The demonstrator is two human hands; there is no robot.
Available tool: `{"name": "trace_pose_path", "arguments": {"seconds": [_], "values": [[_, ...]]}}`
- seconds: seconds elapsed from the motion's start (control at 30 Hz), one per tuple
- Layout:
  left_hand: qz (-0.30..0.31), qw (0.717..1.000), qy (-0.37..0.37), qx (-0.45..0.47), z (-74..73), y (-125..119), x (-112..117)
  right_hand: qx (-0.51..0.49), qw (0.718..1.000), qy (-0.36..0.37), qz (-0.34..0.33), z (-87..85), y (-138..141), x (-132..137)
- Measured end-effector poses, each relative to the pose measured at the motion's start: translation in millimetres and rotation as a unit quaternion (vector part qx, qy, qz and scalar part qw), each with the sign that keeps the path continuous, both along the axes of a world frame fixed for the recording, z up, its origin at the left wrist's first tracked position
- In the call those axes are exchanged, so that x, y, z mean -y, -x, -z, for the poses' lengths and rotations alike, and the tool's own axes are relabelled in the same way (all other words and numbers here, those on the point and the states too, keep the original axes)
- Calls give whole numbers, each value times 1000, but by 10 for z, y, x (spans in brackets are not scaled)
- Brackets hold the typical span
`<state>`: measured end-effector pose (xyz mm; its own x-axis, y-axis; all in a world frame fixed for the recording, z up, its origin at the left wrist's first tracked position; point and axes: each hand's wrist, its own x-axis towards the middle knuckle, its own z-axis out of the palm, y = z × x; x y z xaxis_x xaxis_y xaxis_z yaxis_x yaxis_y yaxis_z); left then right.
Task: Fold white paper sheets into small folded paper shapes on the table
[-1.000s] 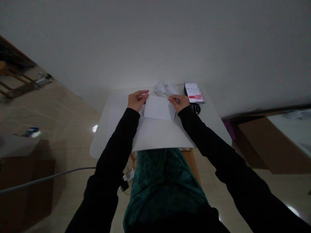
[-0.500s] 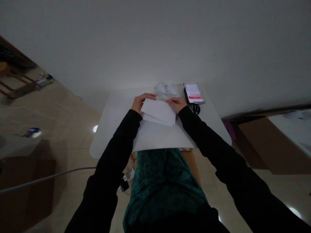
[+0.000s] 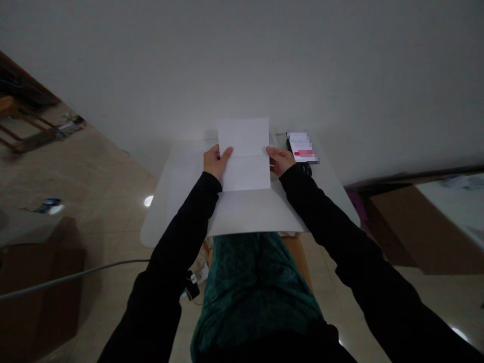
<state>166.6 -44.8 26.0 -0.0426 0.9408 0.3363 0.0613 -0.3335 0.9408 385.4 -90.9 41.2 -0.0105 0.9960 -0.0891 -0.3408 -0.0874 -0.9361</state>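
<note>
A white sheet of paper (image 3: 245,174) is held up over the table, unfolded, with a crease running across its middle. My left hand (image 3: 216,160) grips its left edge, thumb on the front near the crease. On the opposite edge my right hand (image 3: 280,160) pinches the paper at about the same height, its other fingers partly behind. The sheet's upper half rises in front of the wall and hides the back middle of the table.
The white table (image 3: 181,186) stands against a pale wall (image 3: 242,60). A device with a lit, blurred-out screen (image 3: 301,146) lies at the back right, a black strap (image 3: 305,170) beside it. Cardboard boxes (image 3: 427,227) flank the table. A grey cable (image 3: 75,276) stretches in from the left.
The folded paper has been opened out along its crease and raised upright. It now covers the crumpled white pieces seen behind it earlier. Both hands have shifted to its side edges.
</note>
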Motion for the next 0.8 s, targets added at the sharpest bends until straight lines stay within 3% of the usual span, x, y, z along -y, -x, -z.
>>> {"name": "trace_pose_path", "arguments": {"seconds": [0.17, 0.33, 0.53, 0.8], "values": [[-2, 1000, -15, -9, 14, -14, 9, -7, 999, 36, 11, 13, 4, -3], [-20, 997, -74, -21, -22, -26, 31, -13, 997, 59, -40, 33, -23, -4], [7, 996, -77, -51, -63, -34, 73, 5, 998, 53, -38, 33, -46, -14], [-32, 972, -128, -196, -31, -3, 80, 10, 997, 65, -42, -17, -22, 10]]}}
